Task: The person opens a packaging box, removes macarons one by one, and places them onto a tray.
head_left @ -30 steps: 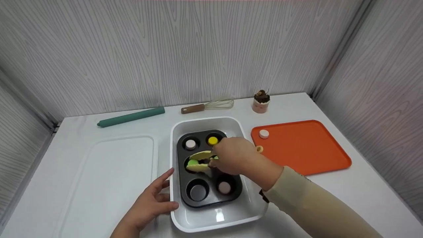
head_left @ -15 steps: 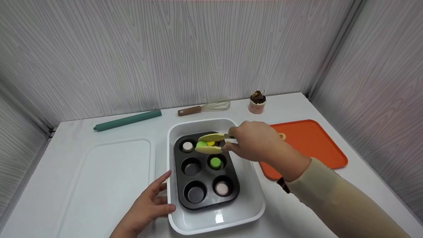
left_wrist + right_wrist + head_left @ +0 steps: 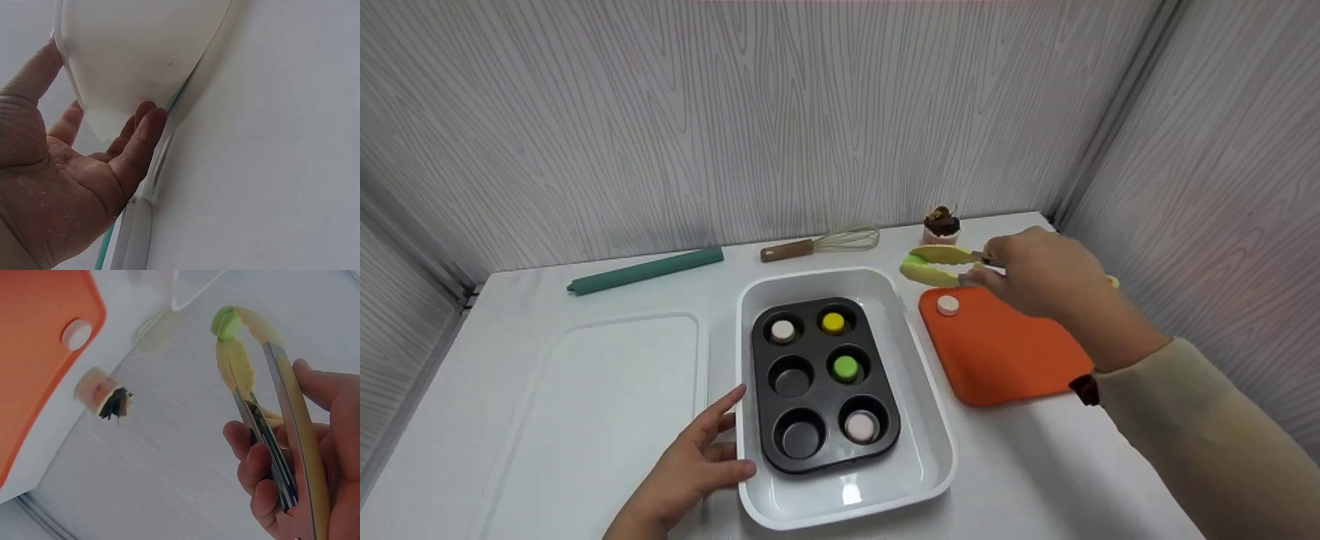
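Tongs with pale yellow scalloped tips, raised above the desk in the right hand. In the head view, point left, with long axis lying nearly level from side to side, tips close to the dessert cup and yellow end loop showing beyond the hand to the right. In the right wrist view, stand near upright with a leftward lean, tips uppermost.

Pinched between the tips, pale green macaron, with seam tilted from upright. On the tongs, fingers curled round one arm and thumb pressed along the other.

At the left wall of the white basin, left hand, gripping with thumb over the rim and fingers set apart against the outside. Inside the basin, dark muffin tin, with long axis running away from the person and far end veering slightly left. In its cups: whitish macaron far left, yellow macaron far right, bright green macaron middle right, pale pink macaron near right.

Right of the basin, orange tray bearing a pinkish-white macaron at its far left corner. Behind the basin, whisk, pointing right.
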A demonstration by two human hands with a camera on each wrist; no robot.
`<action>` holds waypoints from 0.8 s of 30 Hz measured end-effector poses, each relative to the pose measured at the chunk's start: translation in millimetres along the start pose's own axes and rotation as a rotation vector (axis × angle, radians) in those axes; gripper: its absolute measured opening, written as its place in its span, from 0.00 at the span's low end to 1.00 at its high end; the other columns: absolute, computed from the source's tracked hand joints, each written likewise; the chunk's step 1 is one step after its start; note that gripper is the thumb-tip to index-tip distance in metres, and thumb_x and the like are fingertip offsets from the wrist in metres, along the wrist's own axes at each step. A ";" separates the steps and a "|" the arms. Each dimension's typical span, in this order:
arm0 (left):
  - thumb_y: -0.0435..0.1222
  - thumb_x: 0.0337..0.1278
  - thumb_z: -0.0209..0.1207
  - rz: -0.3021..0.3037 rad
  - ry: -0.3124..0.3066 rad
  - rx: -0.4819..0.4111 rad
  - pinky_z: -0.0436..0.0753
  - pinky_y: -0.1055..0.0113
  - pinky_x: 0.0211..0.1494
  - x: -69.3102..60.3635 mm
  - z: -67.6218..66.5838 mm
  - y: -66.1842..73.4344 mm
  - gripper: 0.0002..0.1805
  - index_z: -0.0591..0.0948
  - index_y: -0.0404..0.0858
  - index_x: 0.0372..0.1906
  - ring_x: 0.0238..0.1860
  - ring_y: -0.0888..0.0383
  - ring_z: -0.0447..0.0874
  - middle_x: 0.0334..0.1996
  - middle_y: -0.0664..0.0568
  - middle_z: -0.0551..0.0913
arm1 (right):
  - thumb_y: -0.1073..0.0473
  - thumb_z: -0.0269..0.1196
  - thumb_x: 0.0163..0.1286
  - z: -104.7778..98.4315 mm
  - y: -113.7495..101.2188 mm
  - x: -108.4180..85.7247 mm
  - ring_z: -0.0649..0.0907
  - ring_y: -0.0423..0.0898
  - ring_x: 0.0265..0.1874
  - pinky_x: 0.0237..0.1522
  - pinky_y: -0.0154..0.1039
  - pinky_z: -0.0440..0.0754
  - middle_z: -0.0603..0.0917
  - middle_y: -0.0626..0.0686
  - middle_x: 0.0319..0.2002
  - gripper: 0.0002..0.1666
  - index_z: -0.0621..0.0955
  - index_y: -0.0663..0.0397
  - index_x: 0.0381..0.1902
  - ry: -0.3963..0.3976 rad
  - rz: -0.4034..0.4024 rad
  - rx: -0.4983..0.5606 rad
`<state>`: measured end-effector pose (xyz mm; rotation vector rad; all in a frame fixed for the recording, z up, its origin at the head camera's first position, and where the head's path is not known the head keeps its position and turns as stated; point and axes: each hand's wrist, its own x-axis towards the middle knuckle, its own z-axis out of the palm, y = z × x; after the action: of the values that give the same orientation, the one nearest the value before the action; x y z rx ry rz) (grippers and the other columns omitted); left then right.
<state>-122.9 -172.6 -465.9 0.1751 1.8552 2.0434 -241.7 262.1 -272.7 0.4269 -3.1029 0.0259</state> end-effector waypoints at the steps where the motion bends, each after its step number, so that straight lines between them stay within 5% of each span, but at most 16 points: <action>1: 0.26 0.54 0.75 -0.002 0.001 0.002 0.89 0.48 0.52 0.0 0.1 0.4 0.59 0.53 0.42 0.87 0.60 0.40 0.83 0.74 0.25 0.59 | 0.37 0.61 0.78 0.7 7.0 -0.4 0.82 0.52 0.31 0.28 0.52 0.81 0.86 0.54 0.36 0.29 0.86 0.58 0.52 -0.005 0.019 0.002; 12: 0.27 0.55 0.75 -0.003 0.015 0.017 0.89 0.49 0.50 -0.4 -0.2 0.8 0.60 0.52 0.42 0.87 0.61 0.39 0.83 0.75 0.25 0.60 | 0.36 0.60 0.77 35.9 76.5 7.4 0.79 0.52 0.26 0.26 0.48 0.76 0.81 0.52 0.25 0.29 0.85 0.56 0.33 -0.101 0.164 0.032; 24: 0.26 0.53 0.75 0.006 0.017 0.011 0.89 0.49 0.49 -0.7 0.7 0.7 0.59 0.53 0.42 0.86 0.60 0.39 0.83 0.74 0.25 0.61 | 0.33 0.60 0.75 58.7 112.6 8.7 0.78 0.54 0.30 0.25 0.46 0.75 0.79 0.54 0.28 0.31 0.81 0.57 0.33 -0.206 0.275 0.108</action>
<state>-122.2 -172.2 -465.0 0.1674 1.8780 2.0456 -280.9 367.1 -333.0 -0.0012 -3.3490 0.1622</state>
